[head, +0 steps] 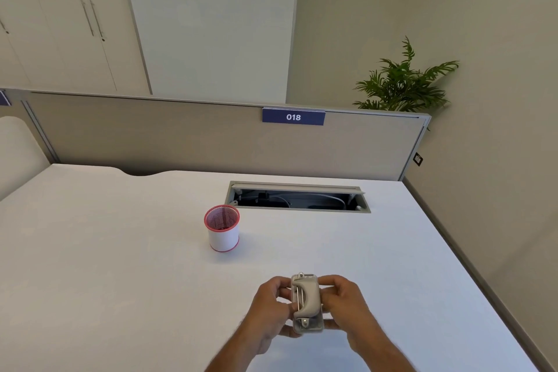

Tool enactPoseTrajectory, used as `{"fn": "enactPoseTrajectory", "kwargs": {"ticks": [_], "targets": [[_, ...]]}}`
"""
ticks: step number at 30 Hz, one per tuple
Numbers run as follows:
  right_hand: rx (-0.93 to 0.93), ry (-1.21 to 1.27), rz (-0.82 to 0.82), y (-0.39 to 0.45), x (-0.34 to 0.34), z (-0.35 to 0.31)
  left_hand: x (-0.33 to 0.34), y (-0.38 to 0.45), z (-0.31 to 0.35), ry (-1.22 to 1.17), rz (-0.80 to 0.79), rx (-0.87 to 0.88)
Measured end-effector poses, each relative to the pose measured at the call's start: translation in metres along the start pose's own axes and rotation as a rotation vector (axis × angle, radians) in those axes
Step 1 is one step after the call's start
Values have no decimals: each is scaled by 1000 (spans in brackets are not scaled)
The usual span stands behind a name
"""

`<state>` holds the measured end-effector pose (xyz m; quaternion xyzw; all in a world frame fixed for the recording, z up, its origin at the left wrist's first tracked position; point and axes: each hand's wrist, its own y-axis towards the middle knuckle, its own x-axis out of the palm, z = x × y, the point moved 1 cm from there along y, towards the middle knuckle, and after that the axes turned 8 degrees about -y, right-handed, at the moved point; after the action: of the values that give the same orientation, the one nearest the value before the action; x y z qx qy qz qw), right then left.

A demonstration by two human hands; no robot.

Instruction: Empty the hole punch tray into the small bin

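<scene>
A person's two bare hands hold a grey hole punch [306, 303] low over the near middle of a white tabletop [120, 251]. The left hand [271, 308] grips its left side, fingers curled around the edge, and the right hand [344, 302] grips its right side, thumb against the arched lever. The punch points lengthwise away from the person, lever side up. Farther off and to the left, well apart from the hands, a small bin [222, 228] stands upright on the tabletop: white wall, red rim, mesh lining. Beyond it, to the right, an open cable hatch [297, 198] is set into the tabletop before a beige partition with a blue "018" label [293, 116].
</scene>
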<state>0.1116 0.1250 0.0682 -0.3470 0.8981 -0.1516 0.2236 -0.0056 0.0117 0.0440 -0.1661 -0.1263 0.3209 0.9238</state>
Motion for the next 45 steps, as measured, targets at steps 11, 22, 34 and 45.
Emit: {"fn": "enactPoseTrajectory", "kwargs": {"ticks": [11,22,34,45], "targets": [[-71,-46,46,0,8,6,-3,-1,-7,20,46,64],[62,-5,35,9,17,34,-52,5,-56,1204,368,492],[116,-77,30,16,31,51,-65,1,-72,1239,259,270],[110,-118,24,16,26,53,-66,3,-71,1305,235,228]]}}
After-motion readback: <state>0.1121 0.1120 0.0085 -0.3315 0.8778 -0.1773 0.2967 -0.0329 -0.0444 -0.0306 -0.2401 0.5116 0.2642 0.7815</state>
